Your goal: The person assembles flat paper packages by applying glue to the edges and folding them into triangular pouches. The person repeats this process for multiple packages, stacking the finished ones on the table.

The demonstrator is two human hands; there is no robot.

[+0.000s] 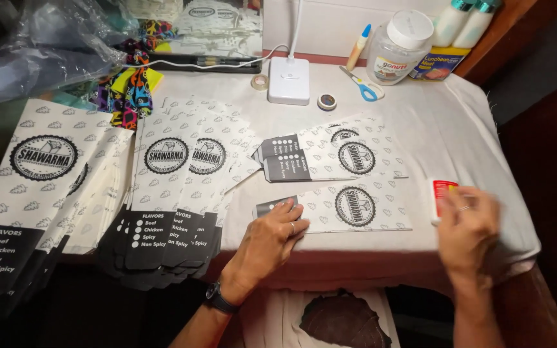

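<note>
Far left of frame: a stack of printed paper bags, white with a round black emblem and a black end panel, hangs over the bench edge. Upper left: a crumpled clear plastic bag, and beside it a multicoloured patterned cloth. Left of centre: a second fanned pile of bags, black ends toward the lower edge. Upper centre: a white lamp base with its cable running left, a tape roll just left of it, and a small round tin to its right. Centre: two flat bags lying sideways, overlapped. Just below them a single flat bag near the bench front edge. The left hand rests palm down with fingers spread on that bag's dark left end, pressing it flat; ring on one finger, dark watch at the wrist. Upper right: blue-handled scissors, a glue bottle, a clear jar with white lid, and two white bottles at the back. Right of frame: the right hand, motion-blurred, fingers curled over a small white and red glue stick at the bench's right edge; the grip looks closed on it, partly hidden.
</note>
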